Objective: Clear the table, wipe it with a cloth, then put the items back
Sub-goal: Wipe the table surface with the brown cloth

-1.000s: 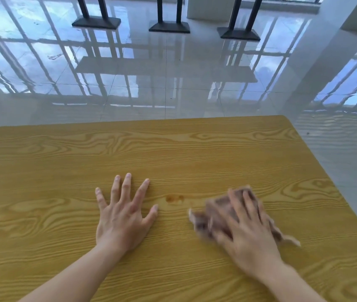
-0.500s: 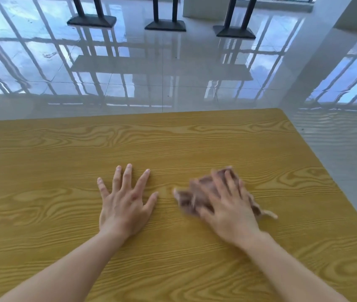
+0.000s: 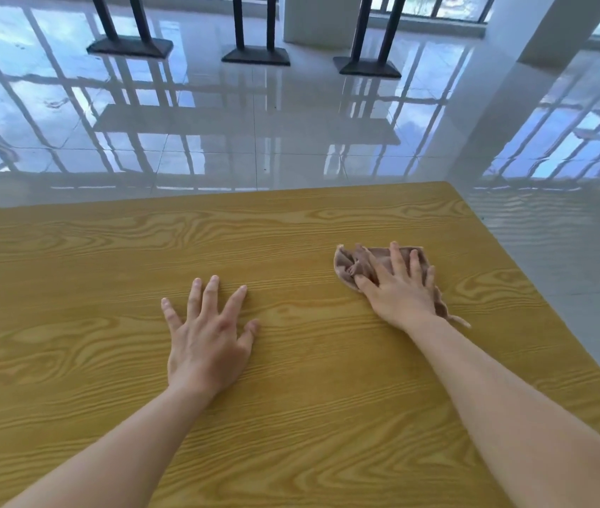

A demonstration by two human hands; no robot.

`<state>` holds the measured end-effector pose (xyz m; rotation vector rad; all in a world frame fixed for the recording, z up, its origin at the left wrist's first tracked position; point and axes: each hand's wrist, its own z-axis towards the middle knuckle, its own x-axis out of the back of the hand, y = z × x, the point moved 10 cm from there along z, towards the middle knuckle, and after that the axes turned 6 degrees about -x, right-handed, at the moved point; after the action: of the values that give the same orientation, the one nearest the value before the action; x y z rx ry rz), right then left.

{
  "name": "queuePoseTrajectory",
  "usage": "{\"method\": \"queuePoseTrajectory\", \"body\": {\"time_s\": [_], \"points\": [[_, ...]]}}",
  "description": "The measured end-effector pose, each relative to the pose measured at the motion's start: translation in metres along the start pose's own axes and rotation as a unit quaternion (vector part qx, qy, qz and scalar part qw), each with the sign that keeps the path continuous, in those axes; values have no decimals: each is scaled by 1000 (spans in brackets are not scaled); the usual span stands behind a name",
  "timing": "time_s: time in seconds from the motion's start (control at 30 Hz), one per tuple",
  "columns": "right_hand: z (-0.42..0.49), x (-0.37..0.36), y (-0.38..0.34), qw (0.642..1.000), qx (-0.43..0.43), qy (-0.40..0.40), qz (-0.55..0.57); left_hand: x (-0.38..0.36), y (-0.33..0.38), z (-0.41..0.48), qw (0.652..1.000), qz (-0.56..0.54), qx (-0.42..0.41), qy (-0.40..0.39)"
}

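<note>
A yellow wood-grain table [image 3: 291,232] fills the lower part of the view. A crumpled brownish-pink cloth [image 3: 364,262] lies on its right side, not far from the right edge. My right hand [image 3: 401,291] presses flat on the cloth with straight, spread fingers, and the cloth's near part is hidden under the palm. My left hand [image 3: 207,335] rests flat on the bare tabletop near the middle, fingers spread, holding nothing.
Glossy white floor tiles [image 3: 291,133] lie beyond the table's far and right edges. Three dark stand bases [image 3: 254,55] sit on the floor far back. A white pillar [image 3: 548,27] rises at the upper right.
My right hand has pushed the cloth away from me and to the right, toward the far right corner. My left hand stays flat in the same spot.
</note>
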<state>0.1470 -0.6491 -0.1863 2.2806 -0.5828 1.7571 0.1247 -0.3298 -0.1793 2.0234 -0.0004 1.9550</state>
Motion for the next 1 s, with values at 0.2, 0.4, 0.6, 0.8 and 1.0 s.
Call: {"method": "queuePoseTrajectory", "body": {"time_s": [0.2, 0.4, 0.6, 0.8, 1.0], "points": [[-73, -29, -121, 982, 188, 10, -27, 2, -1, 0, 1000, -17, 0, 9], [-45, -8, -4, 992, 109, 23, -56, 3, -1, -3, 1000, -19, -4, 24], [-53, -17, -66, 997, 79, 14, -9, 0, 1, 1, 1000, 2, -4, 14], [-141, -36, -46, 973, 224, 28, -56, 1, -4, -13, 999, -12, -21, -30], [-71, -27, -68, 999, 45, 4, 3, -7, 17, -98, 995, 11, -93, -47]]}}
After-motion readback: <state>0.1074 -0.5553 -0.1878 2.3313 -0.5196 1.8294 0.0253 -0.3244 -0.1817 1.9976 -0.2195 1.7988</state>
